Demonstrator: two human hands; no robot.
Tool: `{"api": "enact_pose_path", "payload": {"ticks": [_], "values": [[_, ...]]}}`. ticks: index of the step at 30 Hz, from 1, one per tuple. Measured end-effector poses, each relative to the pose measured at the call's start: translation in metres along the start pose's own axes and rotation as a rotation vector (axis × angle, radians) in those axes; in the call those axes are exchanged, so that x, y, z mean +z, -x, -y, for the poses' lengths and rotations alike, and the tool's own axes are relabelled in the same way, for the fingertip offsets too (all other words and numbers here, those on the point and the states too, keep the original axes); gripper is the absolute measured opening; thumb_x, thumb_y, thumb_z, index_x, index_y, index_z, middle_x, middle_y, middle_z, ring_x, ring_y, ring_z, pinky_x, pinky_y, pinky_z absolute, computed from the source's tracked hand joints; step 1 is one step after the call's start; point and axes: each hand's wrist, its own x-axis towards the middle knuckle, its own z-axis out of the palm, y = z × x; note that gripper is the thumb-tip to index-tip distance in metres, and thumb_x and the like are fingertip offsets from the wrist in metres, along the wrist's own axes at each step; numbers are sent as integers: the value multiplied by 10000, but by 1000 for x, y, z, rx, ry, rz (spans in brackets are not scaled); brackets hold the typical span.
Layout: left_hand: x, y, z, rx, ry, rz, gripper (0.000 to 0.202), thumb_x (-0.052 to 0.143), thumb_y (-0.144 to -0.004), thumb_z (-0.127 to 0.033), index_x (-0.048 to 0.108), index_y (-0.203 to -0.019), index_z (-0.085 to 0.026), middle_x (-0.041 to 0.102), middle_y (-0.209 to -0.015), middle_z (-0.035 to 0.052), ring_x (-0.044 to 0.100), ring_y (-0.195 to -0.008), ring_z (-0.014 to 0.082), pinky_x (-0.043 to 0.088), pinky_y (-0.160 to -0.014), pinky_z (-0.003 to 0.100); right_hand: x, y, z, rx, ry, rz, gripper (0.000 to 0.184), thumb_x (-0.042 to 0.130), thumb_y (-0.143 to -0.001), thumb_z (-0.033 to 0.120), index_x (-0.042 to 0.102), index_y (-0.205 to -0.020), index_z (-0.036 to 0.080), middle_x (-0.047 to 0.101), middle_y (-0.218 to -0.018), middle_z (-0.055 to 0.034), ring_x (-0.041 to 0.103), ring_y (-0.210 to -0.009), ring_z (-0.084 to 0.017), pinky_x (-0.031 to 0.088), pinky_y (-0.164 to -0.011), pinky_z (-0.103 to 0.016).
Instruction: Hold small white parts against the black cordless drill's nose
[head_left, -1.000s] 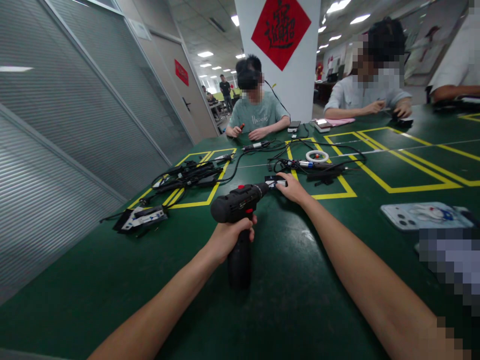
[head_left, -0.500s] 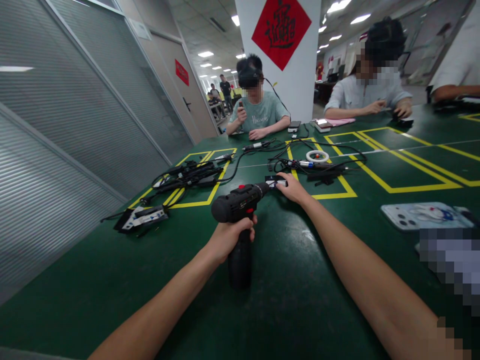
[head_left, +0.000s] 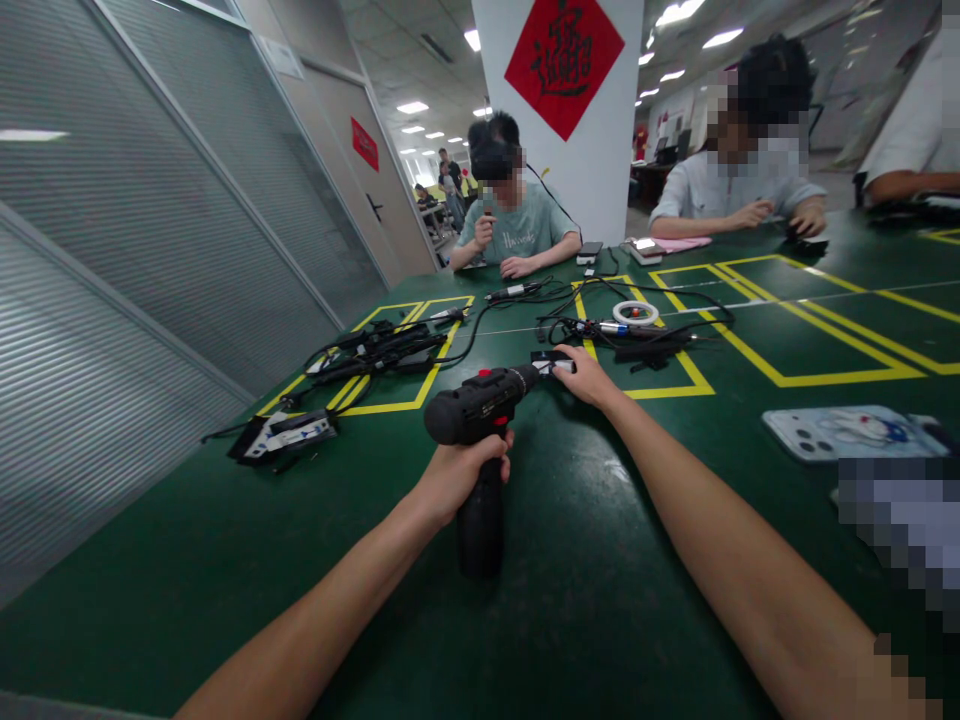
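My left hand (head_left: 469,472) is wrapped round the grip of a black cordless drill (head_left: 480,405) with red buttons. The drill stands upright above the green table (head_left: 360,580), its chuck pointing forward and to the right. Just past the chuck, my right hand (head_left: 585,376) grips a small flat black and white piece (head_left: 551,363) by its right side. The drill's tip is at the left side of that piece; whether they touch I cannot tell. Part of the piece is hidden under my right fingers.
Bundled black cables (head_left: 375,350) lie at left, near a black and white packet (head_left: 283,437). Beyond my right hand are a white tape ring (head_left: 635,314) and more cables (head_left: 637,335). A phone (head_left: 855,432) lies at right. Two people (head_left: 517,225) (head_left: 739,190) sit across the table.
My hands, the drill and the small piece have stayed almost still. The person opposite has tilted their head slightly, and people in the far background have moved.
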Motion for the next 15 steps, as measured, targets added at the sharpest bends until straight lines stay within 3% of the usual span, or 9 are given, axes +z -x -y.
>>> {"api": "enact_pose_path", "payload": {"ticks": [15], "values": [[-1, 0, 1, 29, 5, 3, 149, 576, -736, -243, 604, -841, -142, 582, -614, 17, 530, -550, 139, 397, -561, 256, 0, 0, -1, 1, 11, 1, 458, 533, -824, 320, 534, -1267, 203, 549, -1162, -92, 548, -1070, -224, 406, -995, -360]]}}
